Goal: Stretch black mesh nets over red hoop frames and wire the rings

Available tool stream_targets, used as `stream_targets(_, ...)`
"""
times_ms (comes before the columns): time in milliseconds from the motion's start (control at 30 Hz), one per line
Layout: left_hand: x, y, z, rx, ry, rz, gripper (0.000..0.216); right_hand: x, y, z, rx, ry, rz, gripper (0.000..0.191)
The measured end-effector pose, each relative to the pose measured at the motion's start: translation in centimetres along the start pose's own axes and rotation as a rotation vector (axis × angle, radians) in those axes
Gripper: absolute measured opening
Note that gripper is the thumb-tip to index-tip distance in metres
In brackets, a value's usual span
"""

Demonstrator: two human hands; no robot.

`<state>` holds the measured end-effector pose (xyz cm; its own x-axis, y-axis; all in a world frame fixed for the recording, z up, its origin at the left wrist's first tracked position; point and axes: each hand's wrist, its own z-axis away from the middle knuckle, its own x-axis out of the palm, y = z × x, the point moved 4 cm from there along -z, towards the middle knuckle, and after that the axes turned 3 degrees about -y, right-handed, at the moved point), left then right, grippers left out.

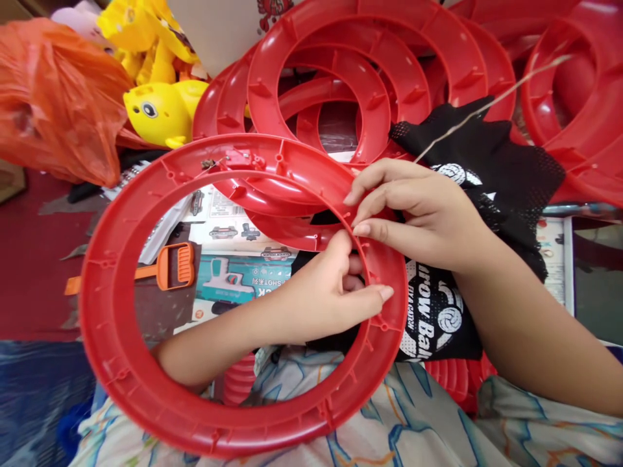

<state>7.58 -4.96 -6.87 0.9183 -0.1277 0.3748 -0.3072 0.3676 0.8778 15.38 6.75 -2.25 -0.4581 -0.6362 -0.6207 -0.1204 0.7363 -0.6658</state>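
A large red plastic ring (119,311), ribbed and studded with small pegs, is tilted over my lap. My left hand (341,285) reaches through its opening, thumb on the right-hand band and fingers curled at the inner edge. My right hand (418,211) has its fingertips drawn together at the same side of the ring, just above my left hand; anything between them is too small to make out. Small electrical parts (209,164) sit in the ring's upper channel. Behind my right hand a thin pale strand (491,104) runs up to the right; its near end is hidden.
More red rings (370,39) are piled behind. Black printed cloth (506,155) lies under my right arm. Yellow toy figures (165,110) and an orange plastic bag (53,97) stand at the upper left. An orange toy piece (175,266) lies beside printed cardboard (224,275).
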Motion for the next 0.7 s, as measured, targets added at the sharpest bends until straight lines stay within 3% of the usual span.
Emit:
stream_targets(100,-0.1,0.5,-0.5,0.11,0.005,0.082,0.037,-0.1,-0.2,0.0,-0.007,0.027,0.015,0.007)
stream_targets(233,-0.6,0.7,-1.1,0.228,0.197,0.152,0.024,0.2,-0.2,0.0,-0.015,0.026,0.07,0.013)
stream_targets(300,-0.8,0.7,-1.2,0.239,0.247,0.058,0.026,0.5,-0.1,0.0,-0.011,0.029,0.064,0.013)
stream_targets(400,-1.2,0.6,-0.9,0.187,0.322,-0.182,0.028,0.3,-0.2,0.1,0.011,0.135,0.005,0.006)
stream_targets(500,-1.1,0.3,-0.5,0.099,0.266,-0.285,0.035,-0.1,-0.3,0.1,0.032,0.212,-0.093,0.002)
stream_targets(700,-0.5,0.4,0.1,-0.003,0.083,-0.312,0.035,-0.4,-0.2,-0.1,0.09,0.145,-0.137,0.003)
